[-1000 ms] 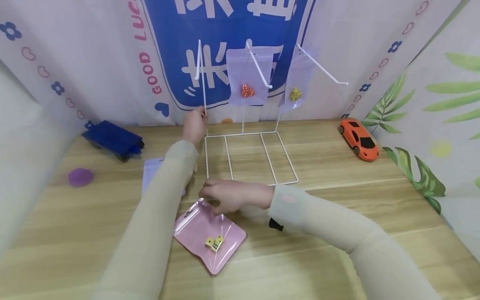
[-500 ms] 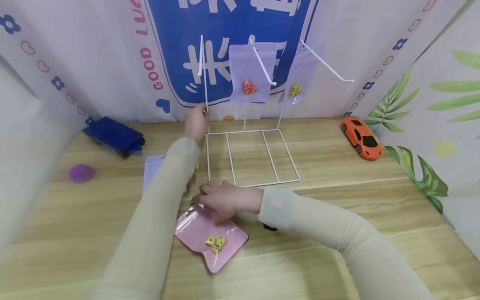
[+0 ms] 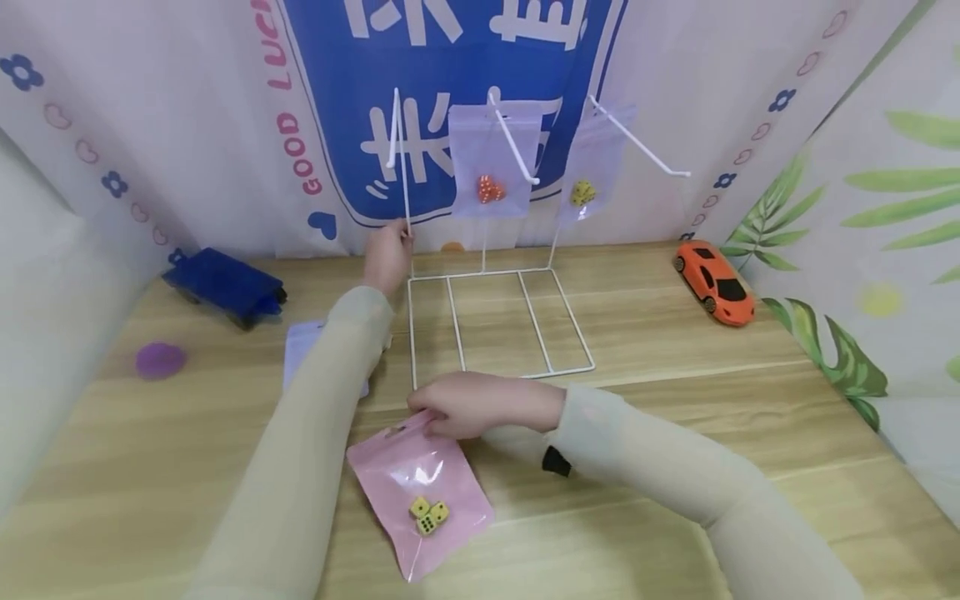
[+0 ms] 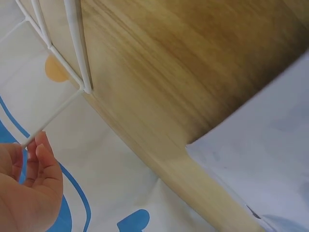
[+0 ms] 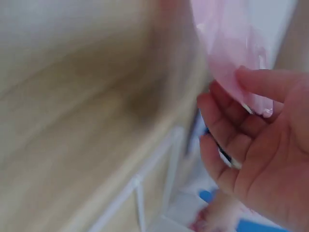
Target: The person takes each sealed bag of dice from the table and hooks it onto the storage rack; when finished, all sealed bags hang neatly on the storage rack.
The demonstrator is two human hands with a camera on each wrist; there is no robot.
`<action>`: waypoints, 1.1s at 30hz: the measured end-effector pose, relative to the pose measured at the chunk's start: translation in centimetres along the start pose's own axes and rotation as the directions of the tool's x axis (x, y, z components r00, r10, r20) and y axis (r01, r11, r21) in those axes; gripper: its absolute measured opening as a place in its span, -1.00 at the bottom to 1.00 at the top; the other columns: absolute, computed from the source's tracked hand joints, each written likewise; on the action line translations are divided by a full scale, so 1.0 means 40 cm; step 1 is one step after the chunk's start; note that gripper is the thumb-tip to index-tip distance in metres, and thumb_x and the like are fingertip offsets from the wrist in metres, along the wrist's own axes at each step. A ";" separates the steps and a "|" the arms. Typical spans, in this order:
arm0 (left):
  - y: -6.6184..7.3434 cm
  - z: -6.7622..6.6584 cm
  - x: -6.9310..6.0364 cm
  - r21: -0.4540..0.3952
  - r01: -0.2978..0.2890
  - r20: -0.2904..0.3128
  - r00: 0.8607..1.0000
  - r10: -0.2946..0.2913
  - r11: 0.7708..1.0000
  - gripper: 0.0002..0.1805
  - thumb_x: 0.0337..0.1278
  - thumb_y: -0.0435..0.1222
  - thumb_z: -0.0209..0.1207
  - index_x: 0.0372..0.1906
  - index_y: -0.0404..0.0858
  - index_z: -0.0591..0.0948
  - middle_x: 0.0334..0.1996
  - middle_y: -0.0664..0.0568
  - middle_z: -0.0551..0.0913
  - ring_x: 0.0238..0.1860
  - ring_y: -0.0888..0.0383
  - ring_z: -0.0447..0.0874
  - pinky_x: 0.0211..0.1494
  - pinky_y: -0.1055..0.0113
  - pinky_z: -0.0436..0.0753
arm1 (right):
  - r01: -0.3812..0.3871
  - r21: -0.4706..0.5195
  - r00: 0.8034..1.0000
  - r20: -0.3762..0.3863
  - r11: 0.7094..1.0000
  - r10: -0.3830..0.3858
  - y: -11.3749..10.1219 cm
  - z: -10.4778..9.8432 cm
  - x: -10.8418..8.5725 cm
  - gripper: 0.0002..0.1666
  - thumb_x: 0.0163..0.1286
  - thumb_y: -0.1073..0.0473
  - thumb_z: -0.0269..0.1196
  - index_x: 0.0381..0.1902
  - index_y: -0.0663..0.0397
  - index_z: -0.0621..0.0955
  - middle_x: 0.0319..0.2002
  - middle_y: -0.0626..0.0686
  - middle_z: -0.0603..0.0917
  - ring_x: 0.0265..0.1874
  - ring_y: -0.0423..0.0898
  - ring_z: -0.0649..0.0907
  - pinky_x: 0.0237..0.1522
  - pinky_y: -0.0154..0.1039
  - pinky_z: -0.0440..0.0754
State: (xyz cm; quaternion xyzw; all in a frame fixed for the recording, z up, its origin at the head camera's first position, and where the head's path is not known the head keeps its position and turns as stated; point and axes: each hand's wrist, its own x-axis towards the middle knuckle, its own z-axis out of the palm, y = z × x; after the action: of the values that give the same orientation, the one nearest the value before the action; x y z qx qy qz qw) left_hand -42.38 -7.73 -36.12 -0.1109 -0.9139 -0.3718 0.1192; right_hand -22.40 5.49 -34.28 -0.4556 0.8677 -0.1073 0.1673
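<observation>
My left hand (image 3: 387,257) pinches the left upright of a white wire display rack (image 3: 502,273), low down near the table. In the left wrist view, thumb and fingertips close round that thin rod. My right hand (image 3: 468,406) pinches the top edge of a pink zip bag (image 3: 420,467) between thumb and fingers; the bag's top is raised and yellow dice (image 3: 428,515) show through its clear front. From the rack's middle prong hangs a purple-tinted bag (image 3: 496,150) with orange dice, and from the right prong another bag (image 3: 596,158) with yellow dice. The left prong carries nothing.
Beneath my left forearm lies a lilac bag (image 3: 300,346), partly hidden. At the left stand a dark blue toy vehicle (image 3: 225,283) and a purple disc-like object (image 3: 160,360). An orange toy car (image 3: 714,282) sits at the back right. A printed curtain rises behind the rack.
My right hand has gone from hovering over the pink bag to pinching its top edge and lifting it off the table. The left hand stays on the rack.
</observation>
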 end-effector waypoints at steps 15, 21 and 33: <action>-0.024 0.004 -0.010 0.037 0.018 0.013 1.000 -0.019 0.999 -0.83 0.29 -0.40 -0.04 -0.18 -0.39 0.53 -0.25 -0.22 0.61 -0.20 -0.08 0.56 -0.10 0.14 0.56 | 0.096 0.276 0.783 -0.614 0.956 0.098 0.040 -0.261 -0.238 -0.96 0.25 0.43 0.11 -0.37 0.32 0.52 -0.53 0.02 0.53 -0.59 -0.16 0.46 -0.55 -0.39 0.47; -0.017 0.002 -0.004 0.038 0.027 0.023 0.999 -0.028 0.999 -0.84 0.29 -0.39 -0.04 -0.18 -0.38 0.52 -0.27 -0.20 0.60 -0.23 -0.05 0.55 -0.13 0.16 0.56 | 0.212 0.502 0.602 -0.743 0.839 0.292 0.068 -0.350 -0.290 -0.93 0.31 0.42 0.07 -0.39 0.35 0.47 -0.52 0.08 0.52 -0.56 -0.14 0.50 -0.52 -0.42 0.50; 0.005 -0.007 -0.002 0.071 -0.013 -0.011 1.000 0.013 0.997 -0.84 0.27 -0.40 -0.02 -0.19 -0.40 0.53 -0.27 -0.22 0.62 -0.22 -0.08 0.57 -0.12 0.14 0.55 | 0.218 0.593 0.540 -0.735 0.775 0.411 0.111 -0.364 -0.284 -0.91 0.33 0.36 0.07 -0.33 0.35 0.46 -0.48 0.04 0.54 -0.51 -0.18 0.51 -0.45 -0.42 0.52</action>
State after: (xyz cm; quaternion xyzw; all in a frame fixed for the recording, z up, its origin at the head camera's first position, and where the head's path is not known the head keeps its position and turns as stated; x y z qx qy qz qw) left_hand -42.23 -7.78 -35.82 -0.1103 -0.9251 -0.3391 0.1309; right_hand -25.38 17.87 -20.18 -0.2126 0.7768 -0.5805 -0.1202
